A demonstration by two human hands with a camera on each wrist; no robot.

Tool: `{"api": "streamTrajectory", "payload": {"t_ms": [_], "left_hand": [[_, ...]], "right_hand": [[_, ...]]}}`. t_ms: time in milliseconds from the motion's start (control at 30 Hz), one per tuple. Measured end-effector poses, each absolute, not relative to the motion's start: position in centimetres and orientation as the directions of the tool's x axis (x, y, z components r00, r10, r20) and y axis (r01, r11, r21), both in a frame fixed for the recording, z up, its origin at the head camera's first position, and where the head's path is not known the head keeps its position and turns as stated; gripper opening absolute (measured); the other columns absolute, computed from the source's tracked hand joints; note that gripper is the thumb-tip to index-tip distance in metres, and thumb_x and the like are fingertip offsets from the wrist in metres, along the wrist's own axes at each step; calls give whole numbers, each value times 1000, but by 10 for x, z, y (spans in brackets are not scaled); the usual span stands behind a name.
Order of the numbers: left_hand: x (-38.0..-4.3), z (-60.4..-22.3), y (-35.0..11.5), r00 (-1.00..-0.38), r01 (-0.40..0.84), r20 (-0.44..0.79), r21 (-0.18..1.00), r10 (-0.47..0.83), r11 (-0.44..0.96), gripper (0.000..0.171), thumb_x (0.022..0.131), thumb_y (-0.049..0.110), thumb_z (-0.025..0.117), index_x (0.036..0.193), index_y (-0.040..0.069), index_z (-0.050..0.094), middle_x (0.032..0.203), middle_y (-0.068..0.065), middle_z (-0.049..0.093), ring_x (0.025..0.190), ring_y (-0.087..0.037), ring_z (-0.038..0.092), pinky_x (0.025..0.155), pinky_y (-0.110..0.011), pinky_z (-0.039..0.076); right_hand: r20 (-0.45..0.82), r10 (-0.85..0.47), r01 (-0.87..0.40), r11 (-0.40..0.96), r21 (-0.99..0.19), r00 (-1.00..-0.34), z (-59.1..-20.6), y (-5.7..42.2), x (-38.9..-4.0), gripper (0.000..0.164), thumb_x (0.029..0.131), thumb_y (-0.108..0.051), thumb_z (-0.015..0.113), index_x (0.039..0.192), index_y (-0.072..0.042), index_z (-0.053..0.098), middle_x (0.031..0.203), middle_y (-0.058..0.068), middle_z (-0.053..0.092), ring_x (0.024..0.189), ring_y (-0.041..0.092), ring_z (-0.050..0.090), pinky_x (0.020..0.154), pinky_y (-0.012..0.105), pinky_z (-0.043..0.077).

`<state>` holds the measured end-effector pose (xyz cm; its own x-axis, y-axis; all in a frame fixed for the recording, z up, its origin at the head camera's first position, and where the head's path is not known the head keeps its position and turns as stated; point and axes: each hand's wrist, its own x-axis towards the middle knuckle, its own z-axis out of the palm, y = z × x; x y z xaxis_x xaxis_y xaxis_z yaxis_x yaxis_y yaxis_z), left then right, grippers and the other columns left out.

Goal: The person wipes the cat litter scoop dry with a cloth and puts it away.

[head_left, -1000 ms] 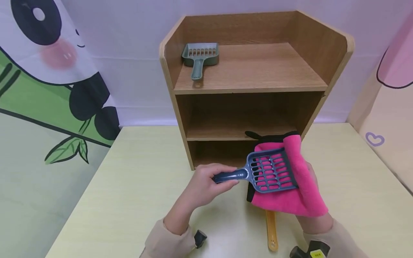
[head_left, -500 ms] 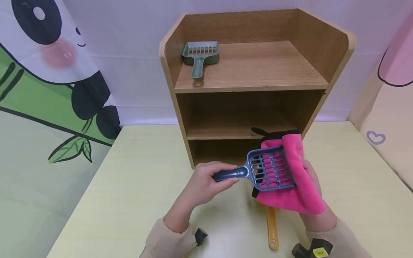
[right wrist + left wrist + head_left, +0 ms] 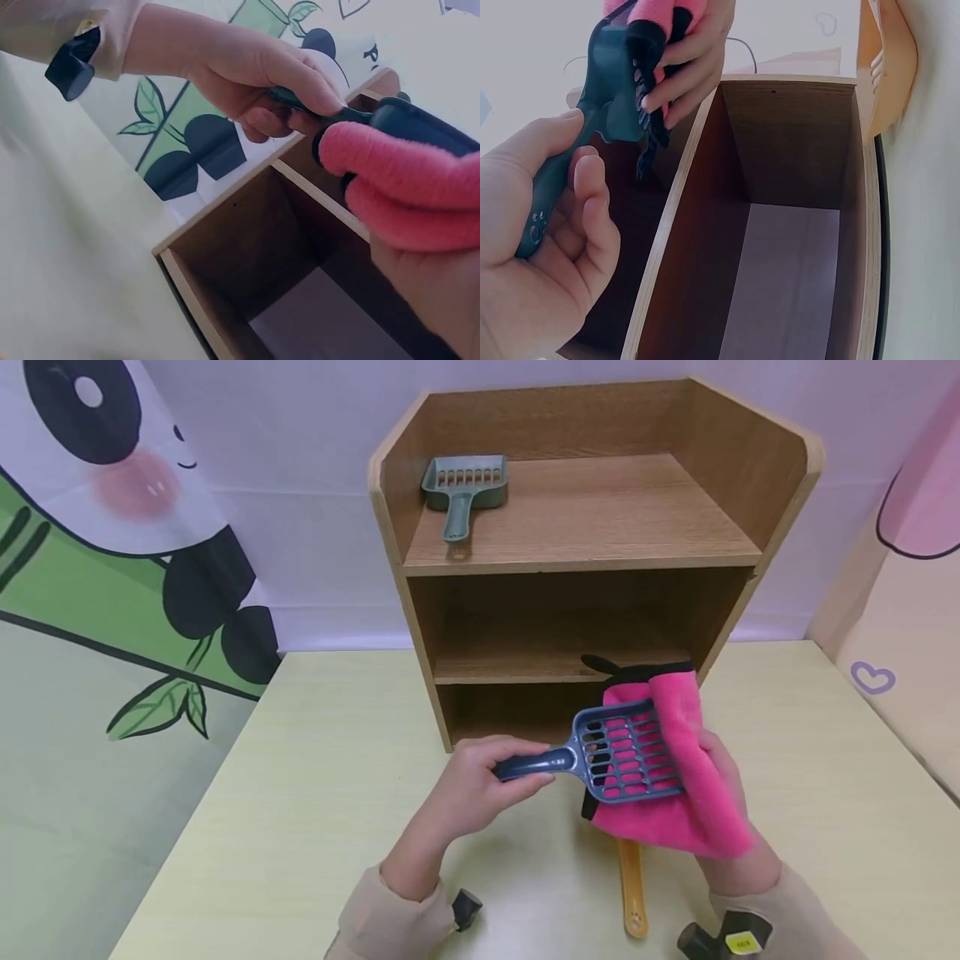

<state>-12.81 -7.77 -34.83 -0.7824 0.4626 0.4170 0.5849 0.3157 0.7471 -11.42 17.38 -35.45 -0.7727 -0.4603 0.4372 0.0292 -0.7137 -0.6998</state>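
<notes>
Two scoops unshelved | our left hand (image 3: pixel 480 785) grips the blue litter scoop (image 3: pixel 600 758) by its handle, over the near bench (image 3: pixel 300 793) | our right hand (image 3: pixel 731 810) clutches the pink cloth (image 3: pixel 693 793) against its head, wiping seemingly unfinished | orange scoop (image 3: pixel 632 889) beneath awaits | green scoop (image 3: pixel 463 489) rests on the top shelf (image 3: pixel 600 518)

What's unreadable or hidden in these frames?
- Yellow scoop: head view shows only its handle; the pink cloth covers its head.
- Right hand: mostly behind the cloth in the head view, so its grip is unclear.
- Lowest shelf bay: dark, partly blocked by the blue scoop.
- Left hand: its fingertips are hidden under the handle.
</notes>
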Motion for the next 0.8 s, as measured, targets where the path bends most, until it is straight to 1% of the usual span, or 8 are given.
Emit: {"api": "streamTrajectory", "payload": {"t_ms": [67, 133, 233, 300, 400, 533, 667, 800], "left_hand": [[-129, -348, -79, -781, 589, 424, 744, 458, 316, 28, 78, 11, 76, 104, 2, 71, 93, -10, 73, 68, -11, 62, 61, -22, 54], [-130, -348, -80, -780, 592, 427, 739, 457, 320, 28, 78, 10, 77, 104, 2, 71, 93, -11, 73, 67, -10, 61, 60, -21, 54], [-131, -349, -81, -777, 601, 433, 727, 456, 333, 29, 77, 10, 77, 104, 2, 71, 93, -11, 73, 66, -8, 60, 58, -20, 53], [-132, -350, -82, -772, 610, 440, 714, 458, 343, 29, 77, 11, 77, 104, 2, 71, 93, -11, 73, 65, -8, 60, 57, -20, 53], [-133, -350, -83, -760, 634, 458, 680, 461, 368, 28, 77, 13, 77, 103, 2, 72, 92, -9, 73, 64, -7, 59, 56, -19, 52], [-134, -350, -85, -742, 662, 479, 630, 468, 406, 28, 78, 15, 77, 102, 3, 72, 88, -6, 72, 62, -5, 56, 54, -15, 48], [-133, -349, -86, -753, 647, 458, 646, 473, 404, 27, 78, 14, 77, 102, 3, 72, 87, -6, 72, 62, -6, 56, 54, -16, 48], [-131, -350, -83, -784, 592, 376, 691, 495, 415, 30, 77, 15, 78, 104, 3, 71, 90, -7, 71, 65, -12, 60, 58, -17, 51]], "right_hand": [[343, -482, 70, -654, -753, -806, -354, 179, -114, 45, 103, -17, 14, 144, -5, 26, 131, 16, 50, 115, 31, 58, 90, 45, 51], [115, -540, 249, -553, -795, -834, -349, 184, -117, 45, 103, -28, 18, 145, -13, 25, 131, 11, 52, 115, 31, 58, 90, 49, 50], [-136, -395, 308, -414, -856, -909, -350, 191, -118, 36, 100, -36, 36, 134, -22, 35, 116, -3, 60, 106, 17, 63, 87, 38, 54], [-211, -249, 287, -326, -901, -945, -351, 193, -120, 32, 97, -37, 45, 127, -27, 36, 108, -8, 61, 100, 11, 63, 82, 30, 55], [-178, -79, 192, -248, -950, -981, -353, 194, -121, 36, 95, -32, 53, 126, -29, 35, 108, -8, 54, 97, 7, 58, 77, 24, 55], [-113, 29, 105, -186, -977, -993, -352, 197, -122, 36, 94, -29, 56, 126, -28, 39, 109, -7, 52, 94, 6, 57, 72, 22, 54], [-50, 64, 46, -56, -997, -997, -351, 204, -120, 39, 93, -28, 59, 127, -28, 40, 107, -8, 53, 89, 6, 59, 68, 24, 54], [74, 6, -72, 170, -983, -997, -351, 204, -115, 43, 93, -21, 59, 132, -25, 42, 109, -9, 54, 88, 6, 61, 65, 27, 55]]}}
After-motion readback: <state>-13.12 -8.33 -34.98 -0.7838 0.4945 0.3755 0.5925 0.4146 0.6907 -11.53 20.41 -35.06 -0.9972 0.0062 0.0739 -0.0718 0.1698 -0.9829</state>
